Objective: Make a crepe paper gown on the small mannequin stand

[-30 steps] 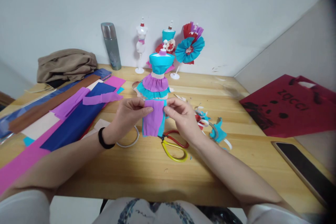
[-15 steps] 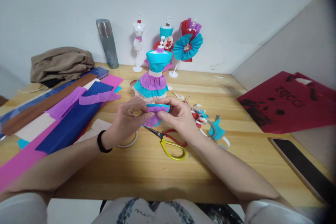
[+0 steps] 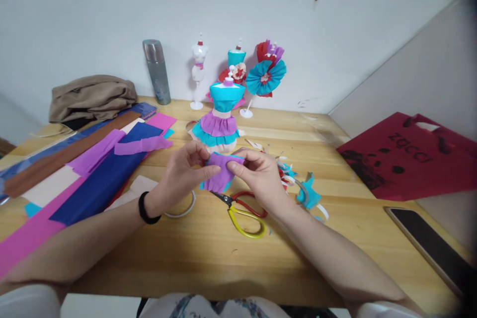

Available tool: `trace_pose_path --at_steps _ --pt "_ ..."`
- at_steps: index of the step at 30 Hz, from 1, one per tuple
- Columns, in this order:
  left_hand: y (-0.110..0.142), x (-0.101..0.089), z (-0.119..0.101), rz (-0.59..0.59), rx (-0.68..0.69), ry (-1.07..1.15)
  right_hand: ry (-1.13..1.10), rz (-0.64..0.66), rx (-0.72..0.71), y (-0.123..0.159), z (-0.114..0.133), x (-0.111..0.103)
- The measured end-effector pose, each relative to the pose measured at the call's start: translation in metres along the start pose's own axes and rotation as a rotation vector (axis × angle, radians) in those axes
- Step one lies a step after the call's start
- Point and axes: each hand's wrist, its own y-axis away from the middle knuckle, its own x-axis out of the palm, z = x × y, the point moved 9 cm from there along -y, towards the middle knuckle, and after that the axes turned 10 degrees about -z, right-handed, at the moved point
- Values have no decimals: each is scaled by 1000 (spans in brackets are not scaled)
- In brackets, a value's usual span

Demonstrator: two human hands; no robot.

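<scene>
A small layered piece of purple and turquoise crepe paper (image 3: pixel 219 174) is pinched between both hands. My left hand (image 3: pixel 188 169) grips its left edge between thumb and fingers. At the upper right corner, my right hand (image 3: pixel 257 171) closes on it in the same way. Just behind stands a mini mannequin (image 3: pixel 219 119) in a turquoise top and a tiered purple, turquoise and cream skirt. Scissors (image 3: pixel 238 208) with one red and one yellow handle loop lie beneath, their blades partly covered by the paper. A white ring (image 3: pixel 184 208), perhaps a tape roll, shows beside my left wrist.
Crepe paper sheets (image 3: pixel 104 179) are stacked at left, near a brown cloth (image 3: pixel 93 97) and a flask (image 3: pixel 156 72). More mannequins (image 3: pixel 199 69) line the wall. Paper scraps (image 3: pixel 309 191), a red bag (image 3: pixel 406 159) and a phone (image 3: pixel 425 243) lie at right.
The paper has turned so that more of its purple face shows. Both hands still pinch it, with my left thumb and right fingers slightly shifted. The whole view has tipped up a little.
</scene>
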Motion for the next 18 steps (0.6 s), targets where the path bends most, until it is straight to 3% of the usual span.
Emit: trace_pose_path --at_steps 6,11,18 --pt "7 16 12 164 -189 72 44 24 -46 2 3 2" --pt "8 16 10 167 -156 6 107 100 -95 4 4 5" --pt "10 21 13 237 -90 -141 432 102 -531 15 37 11"
